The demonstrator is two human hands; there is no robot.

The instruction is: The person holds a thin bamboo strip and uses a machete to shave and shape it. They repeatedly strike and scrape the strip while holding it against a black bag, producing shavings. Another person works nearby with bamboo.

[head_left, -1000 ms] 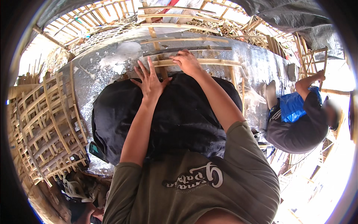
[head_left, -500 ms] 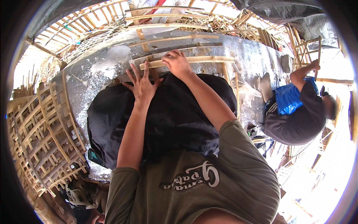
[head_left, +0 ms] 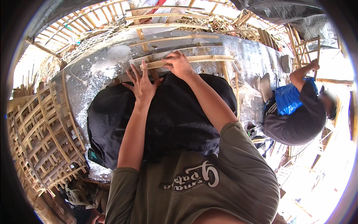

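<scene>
My left hand (head_left: 141, 84) lies flat with fingers spread on the front of my knees, which are covered in black cloth (head_left: 164, 119), its fingertips reaching a bamboo slat (head_left: 197, 59). My right hand (head_left: 180, 64) rests on that same slat, fingers curled over its edge. The slat is part of a lattice of thin bamboo strips (head_left: 175, 43) lying on a grey, dusty slab (head_left: 97, 71) in front of me.
A stack of woven bamboo grids (head_left: 41, 130) stands at my left. Another person (head_left: 298, 108) in blue shorts squats at the right, an arm raised to a bamboo frame (head_left: 302, 48). More bamboo frames (head_left: 93, 18) and debris lie beyond the slab.
The view has shifted a little, so hands and slats sit slightly lower left in the picture. Both hands stay on the knees and the slat.
</scene>
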